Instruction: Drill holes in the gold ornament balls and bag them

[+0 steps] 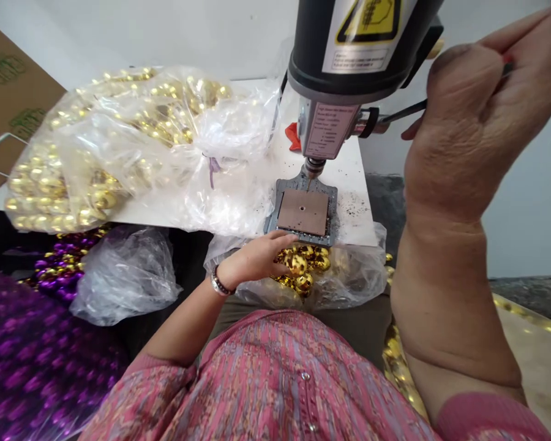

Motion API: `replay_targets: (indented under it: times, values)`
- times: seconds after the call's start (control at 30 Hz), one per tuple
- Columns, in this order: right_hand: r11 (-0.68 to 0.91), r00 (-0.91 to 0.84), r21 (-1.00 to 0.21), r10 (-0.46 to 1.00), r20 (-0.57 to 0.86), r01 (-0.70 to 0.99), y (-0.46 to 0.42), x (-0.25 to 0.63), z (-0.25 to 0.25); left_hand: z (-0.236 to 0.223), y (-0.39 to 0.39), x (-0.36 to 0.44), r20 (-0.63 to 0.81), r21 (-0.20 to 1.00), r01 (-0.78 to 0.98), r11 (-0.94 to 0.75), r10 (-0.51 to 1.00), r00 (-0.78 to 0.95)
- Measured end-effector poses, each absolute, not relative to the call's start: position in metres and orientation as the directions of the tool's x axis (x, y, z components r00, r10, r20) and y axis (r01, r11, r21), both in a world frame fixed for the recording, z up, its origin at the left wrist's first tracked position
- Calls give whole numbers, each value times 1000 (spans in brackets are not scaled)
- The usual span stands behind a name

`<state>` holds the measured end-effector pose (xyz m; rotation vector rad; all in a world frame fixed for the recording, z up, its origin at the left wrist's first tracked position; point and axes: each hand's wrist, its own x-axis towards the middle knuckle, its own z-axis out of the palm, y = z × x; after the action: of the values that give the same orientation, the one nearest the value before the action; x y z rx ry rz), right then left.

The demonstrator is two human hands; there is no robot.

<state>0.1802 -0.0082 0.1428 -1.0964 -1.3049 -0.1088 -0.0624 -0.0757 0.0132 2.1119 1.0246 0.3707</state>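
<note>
A drill press (328, 116) with a black motor housing stands over a grey base (330, 214). On the base lies a flat brown square plate (310, 211) with a small hole in it; the drill bit hangs above. My right hand (482, 104) is raised and closed around the end of the press lever (406, 111). At the front edge of the base, my left hand (266, 254) has its fingers and thumb apart. It reaches over shiny gold balls (297, 263) in an open clear plastic bag (353, 272) on my lap. Its fingertips partly cover the nearest balls.
A big clear bag of gold balls (133, 116) covers the left of the white table (356, 184). Dark shavings lie beside the base, and a red scrap (294, 136) behind it. Purple balls in plastic (37, 355) stand at left, near a cardboard box (13, 86).
</note>
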Motion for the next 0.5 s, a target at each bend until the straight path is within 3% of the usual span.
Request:
replay_targets:
  times: [0.13, 0.27, 0.4, 0.5]
  values:
    - [535, 358, -608, 502, 788, 588, -14, 180, 140, 13, -59, -78, -53, 714, 631, -304, 875, 481]
    - [456, 407, -667, 546, 732, 589, -25, 178, 136, 21, 1, -96, 114, 608, 774, -178, 984, 136]
    - [438, 414, -642, 509, 754, 629, -27, 178, 132, 18, 67, -106, 96, 419, 903, -89, 994, 54]
    - [437, 382, -605, 496, 779, 666, -28, 179, 134, 15, 100, -109, 171, 407, 911, -61, 985, -10]
